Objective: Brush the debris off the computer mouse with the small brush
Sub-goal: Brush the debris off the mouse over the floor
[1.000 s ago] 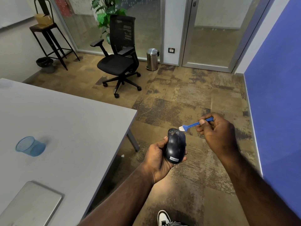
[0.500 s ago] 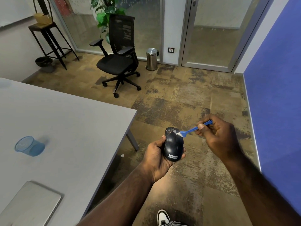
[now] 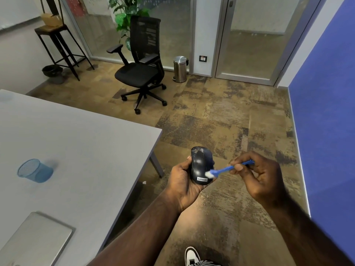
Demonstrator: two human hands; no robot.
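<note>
Leftmost, item one: closed silver-grey laptop (image 3: pixel 36 239), lying flat at the near corner of the pale grey tabletop (image 3: pixel 86 143). Item two: translucent blue mesh cup (image 3: pixel 34 170), tipped on its side on the same tabletop, well apart from the laptop. Item three: left hand (image 3: pixel 182 181), fingers and thumb curled round the black computer mouse (image 3: pixel 201 166), holding it up over the floor just beyond the tabletop's corner, label end toward the person; pale specks of debris show on the far, button end, left of the wheel. Item four: small blue-handled brush with a white bristle head (image 3: pixel 221 170), bristles touching the mouse's near right flank, just above the label. Item five: right hand (image 3: pixel 257 175), pinching the brush's handle between thumb and fingertips. Change noted: a second ago the bristles stood at the mouse's far tip; half a second ago they lay on its upper back; they have now swept down to the near end, so one stroke looks complete. Judgement: task partly done, since the specks on the far end remain and probably call for further strokes there. Background, upper left to centre: black mesh office chair (image 3: pixel 142 68), steel pedal bin (image 3: pixel 180 69).
</note>
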